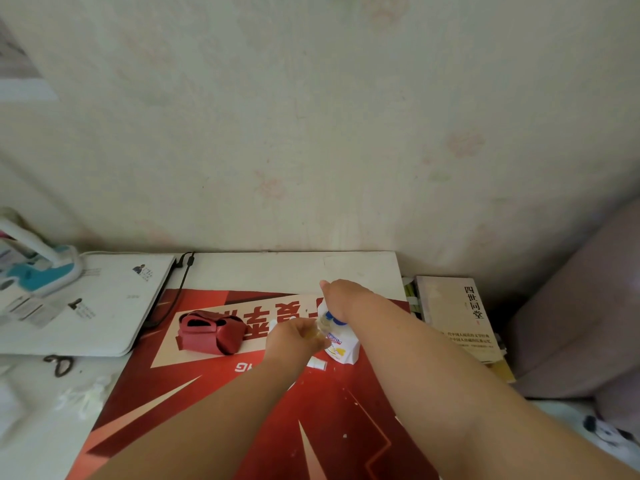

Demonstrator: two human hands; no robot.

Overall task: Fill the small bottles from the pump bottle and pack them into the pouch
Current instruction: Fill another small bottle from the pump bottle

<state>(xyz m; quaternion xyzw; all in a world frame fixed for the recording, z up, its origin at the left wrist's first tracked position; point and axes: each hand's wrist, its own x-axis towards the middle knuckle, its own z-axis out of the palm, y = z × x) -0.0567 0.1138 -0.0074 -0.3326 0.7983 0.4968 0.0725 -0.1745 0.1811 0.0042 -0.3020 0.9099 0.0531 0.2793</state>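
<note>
While the left hand pinches a small bottle, seemingly upright, touching the pump bottle on its left, the right hand covers the pump head; finger curl unclear. Pouch lies well left, nearer the left hand.

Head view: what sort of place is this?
Probably a bedroom or dorm desk: a white table against floral wallpaper, a stickered laptop, a desk lamp, and books stacked on the right.
</note>
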